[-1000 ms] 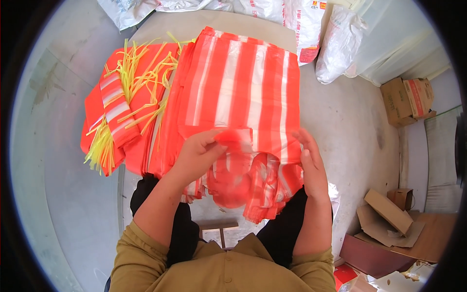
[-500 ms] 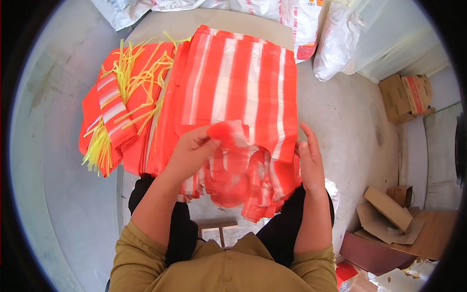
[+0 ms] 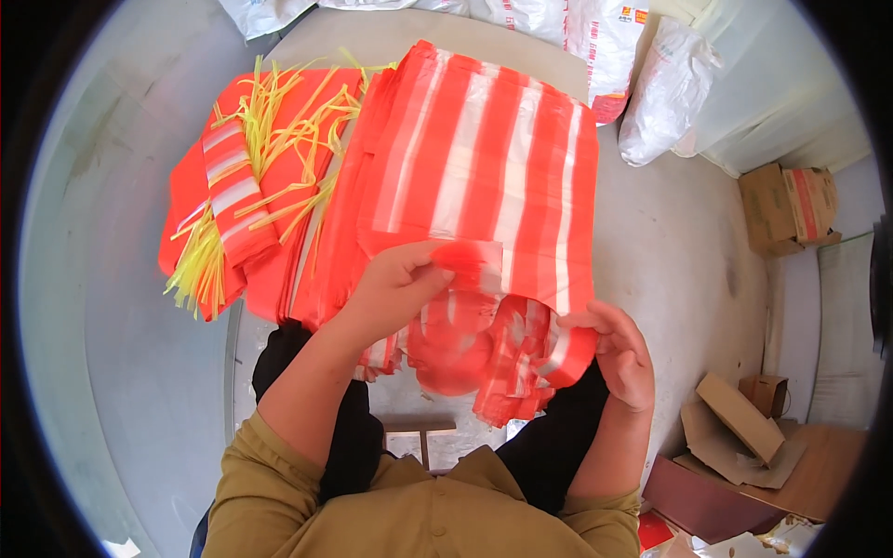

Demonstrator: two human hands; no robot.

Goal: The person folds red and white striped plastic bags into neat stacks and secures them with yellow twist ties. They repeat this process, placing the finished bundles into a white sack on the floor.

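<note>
A thick stack of red-and-white striped plastic bags [image 3: 493, 158] lies in front of me, their loose handle ends hanging toward my knees. My left hand [image 3: 395, 288] is closed in a pinch on the near edge of the top plastic bag, where a thin flap stands up by the thumb. At the stack's near right corner, my right hand [image 3: 619, 353] has its fingers stretched to the handle strip, with the thumb held apart. Beneath both hands hang crumpled red-and-white bag ends [image 3: 516, 358], partly blurred.
On the left, a rolled striped bundle [image 3: 237, 200] and yellow plastic strips [image 3: 270, 121] lie on more red bags [image 3: 186, 181]. White sacks [image 3: 665, 93] stand at the back. Cardboard boxes [image 3: 786, 209] sit on the right, with an opened carton [image 3: 735, 437] lower down.
My right hand has dropped and turned inward, its fingers now at the handle strip. My left hand keeps its pinch. The whole view has shifted, so the stack appears further right and tilted.
</note>
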